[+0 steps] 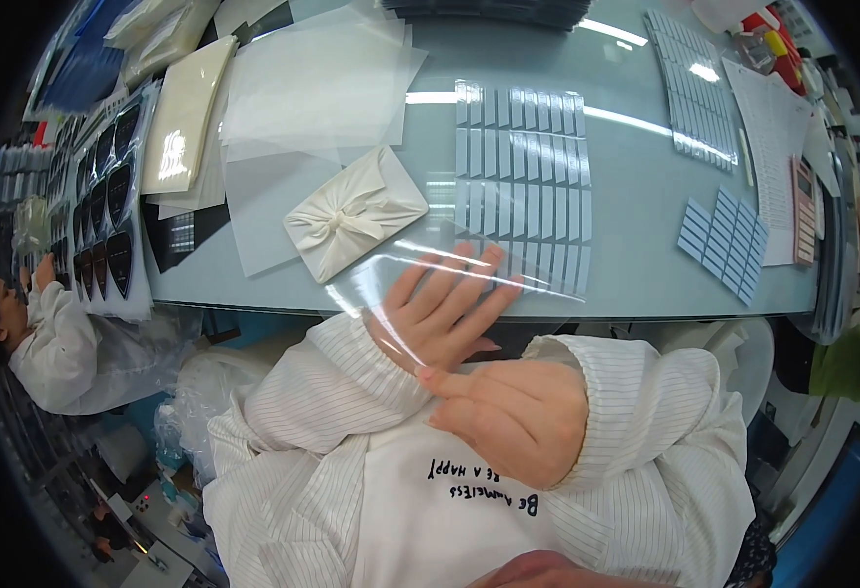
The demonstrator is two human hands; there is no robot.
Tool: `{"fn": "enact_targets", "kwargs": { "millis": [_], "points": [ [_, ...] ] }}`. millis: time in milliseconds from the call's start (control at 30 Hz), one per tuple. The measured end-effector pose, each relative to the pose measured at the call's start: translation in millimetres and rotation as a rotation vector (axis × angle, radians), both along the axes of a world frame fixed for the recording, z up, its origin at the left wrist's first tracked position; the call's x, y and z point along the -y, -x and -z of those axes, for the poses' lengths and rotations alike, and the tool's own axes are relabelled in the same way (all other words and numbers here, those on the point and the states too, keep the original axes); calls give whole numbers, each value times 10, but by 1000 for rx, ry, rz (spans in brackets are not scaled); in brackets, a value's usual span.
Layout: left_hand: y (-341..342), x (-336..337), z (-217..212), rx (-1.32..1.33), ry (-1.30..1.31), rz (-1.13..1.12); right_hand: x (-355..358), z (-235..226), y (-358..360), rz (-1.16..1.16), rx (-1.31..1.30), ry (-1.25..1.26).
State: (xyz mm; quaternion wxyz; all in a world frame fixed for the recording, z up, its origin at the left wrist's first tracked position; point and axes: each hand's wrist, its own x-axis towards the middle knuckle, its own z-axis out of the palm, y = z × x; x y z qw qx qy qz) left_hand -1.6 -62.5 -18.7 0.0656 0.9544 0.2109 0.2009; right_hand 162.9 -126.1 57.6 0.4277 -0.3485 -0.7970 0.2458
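Observation:
A clear, glossy plastic film (pixel 356 291) spreads over the near edge of the table, curving with bright reflections. My left hand (pixel 435 306) shows through it, fingers stretched out and spread, the tips reaching the lower part of a sheet of grey-blue strips (pixel 523 157). Whether the palm presses on the film cannot be made out. My right hand (pixel 513 412) is bent inward in front of my chest, its fingertips closed on the film's near corner beside my left wrist. Just beyond the film lies a cream cloth bundle (pixel 351 216) with a knot on top.
Translucent sheets (pixel 312 83) and a cream packet (pixel 187 122) lie at the far left, near dark oval pieces (pixel 106 201). More strip sheets (pixel 694 88), a smaller strip sheet (pixel 726 243), paper (pixel 768 137) and a pink calculator (pixel 803 211) lie right. A co-worker (pixel 67 343) sits left.

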Motion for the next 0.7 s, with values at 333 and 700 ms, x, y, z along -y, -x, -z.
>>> {"fn": "enact_targets", "kwargs": {
  "millis": [333, 700],
  "points": [
    [35, 24, -227, 5, 298, 45, 82, -102, 158, -86, -187, 9],
    [271, 14, -290, 78, 427, 96, 73, -197, 166, -88, -213, 16]
  ]
}}
